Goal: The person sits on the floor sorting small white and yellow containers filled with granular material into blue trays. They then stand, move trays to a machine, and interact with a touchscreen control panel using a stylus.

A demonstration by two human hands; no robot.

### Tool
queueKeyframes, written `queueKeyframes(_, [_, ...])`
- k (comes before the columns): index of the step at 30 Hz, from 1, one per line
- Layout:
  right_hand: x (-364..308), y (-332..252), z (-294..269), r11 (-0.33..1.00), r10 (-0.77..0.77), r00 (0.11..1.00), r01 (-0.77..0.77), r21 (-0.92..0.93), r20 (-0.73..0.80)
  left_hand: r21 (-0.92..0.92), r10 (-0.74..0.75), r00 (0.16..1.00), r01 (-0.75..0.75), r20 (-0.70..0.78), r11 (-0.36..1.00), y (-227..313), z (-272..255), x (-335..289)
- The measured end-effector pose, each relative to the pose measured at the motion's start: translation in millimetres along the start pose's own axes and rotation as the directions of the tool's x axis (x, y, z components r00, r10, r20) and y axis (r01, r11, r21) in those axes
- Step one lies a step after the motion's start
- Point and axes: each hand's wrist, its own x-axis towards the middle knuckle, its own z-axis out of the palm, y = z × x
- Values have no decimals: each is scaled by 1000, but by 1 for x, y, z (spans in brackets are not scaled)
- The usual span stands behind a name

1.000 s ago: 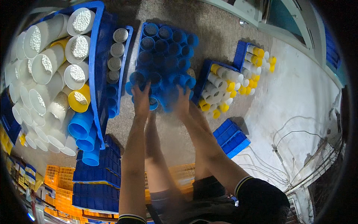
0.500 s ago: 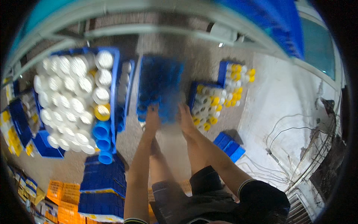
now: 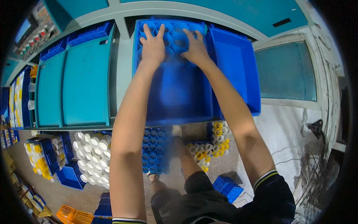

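Note:
Several round blue cups (image 3: 180, 41) stand in rows at the far end of a deep blue crate (image 3: 175, 100). My left hand (image 3: 153, 46) lies over the left cups with its fingers spread on their rims. Over the right cups is my right hand (image 3: 197, 48), thumb and fingers apart around the rim of one cup. Neither hand visibly lifts a cup. The nearer part of the crate shows a bare bottom. Below, on the floor, a block of similar blue cups (image 3: 153, 147) stands by my legs, partly hazy in the picture.
A second blue crate (image 3: 236, 71) adjoins the first on its right. Teal panels (image 3: 85, 86) lie left, near push buttons (image 3: 35, 39). On the floor are white cylinders (image 3: 91, 156), yellow and white ones (image 3: 220, 140), a small blue bin (image 3: 227, 188) and orange crates (image 3: 74, 214).
Both hands have gone from the blue cups on the floor up and forward to the cups in the raised crate. The view has tilted up, bringing the crates and teal panels into sight.

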Motion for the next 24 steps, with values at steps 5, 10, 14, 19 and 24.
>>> queueKeyframes(5, [66, 20, 31, 986, 164, 936, -151, -66, 311, 138, -194, 933, 158, 302, 978, -13, 51, 52])
queueKeyframes(10, [48, 24, 20, 999, 24, 975, -30, 25, 219, -10, -116, 975, 120, 188, 993, -9, 36, 28])
queueKeyframes(14, [-36, 4, -36, 986, -161, 987, 160, 53, 12, -188, 56, 989, -81, -136, 979, 22, -25, -49])
queueKeyframes(19, [-217, -46, -124, 968, -243, 966, 235, -92, -89, -367, -88, 983, 23, -163, 930, 93, -126, -215])
queueKeyframes(24, [-393, -75, -114, 993, 37, 988, -19, -119, 153, -336, -168, 936, 273, 309, 902, 91, -168, -372])
